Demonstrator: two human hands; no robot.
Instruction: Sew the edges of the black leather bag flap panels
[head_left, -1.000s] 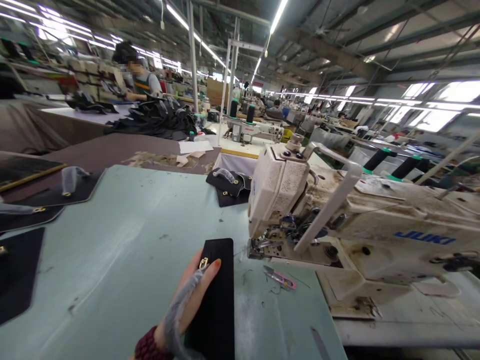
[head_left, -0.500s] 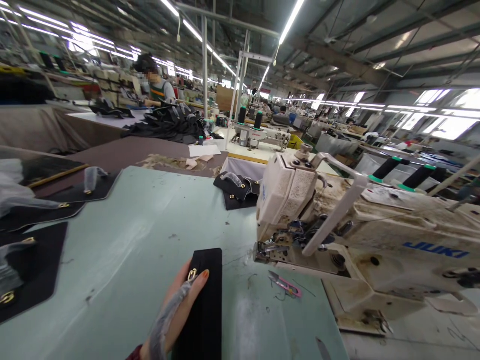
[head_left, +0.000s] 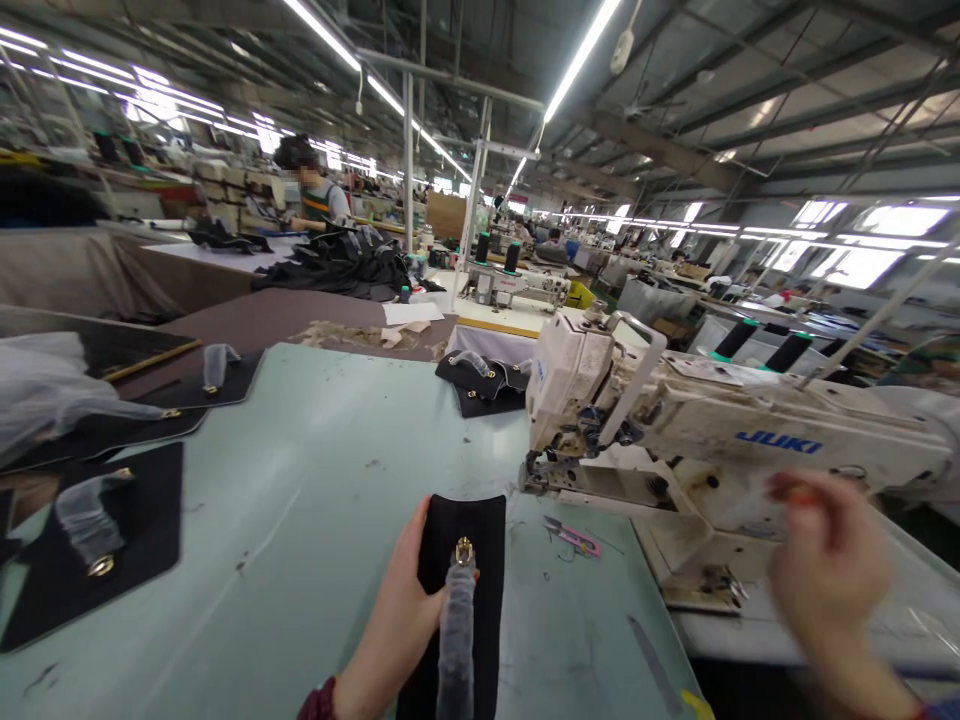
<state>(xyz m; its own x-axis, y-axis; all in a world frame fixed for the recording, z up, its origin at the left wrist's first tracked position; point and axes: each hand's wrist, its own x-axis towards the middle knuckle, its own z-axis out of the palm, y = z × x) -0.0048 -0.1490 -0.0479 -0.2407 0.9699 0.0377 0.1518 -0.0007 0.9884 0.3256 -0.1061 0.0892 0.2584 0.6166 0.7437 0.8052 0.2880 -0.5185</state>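
My left hand [head_left: 405,610] is wrapped round the left side of a black fabric piece [head_left: 487,600] on the green tabletop [head_left: 300,500]. A handle in cloudy plastic wrap [head_left: 456,640] runs along the piece from a gold buckle [head_left: 464,550]. My right hand [head_left: 829,560] hangs in front of the sewing machine [head_left: 720,430] at the right, its fingers curled and blurred; whether they hold anything is hidden. Pink-handled thread snips [head_left: 574,538] lie between the black piece and the machine.
Black pieces with wrapped handles [head_left: 150,540] lie at the left, and more [head_left: 484,382] sit behind the machine head. A metal blade [head_left: 652,660] rests near the right edge. Beyond a brown table [head_left: 300,310], a person [head_left: 319,200] stands by a black pile [head_left: 345,262].
My right hand has come into view at the right. The black piece and my left hand have shifted right, and the wrapped handle now lies along the piece. The view has turned slightly.
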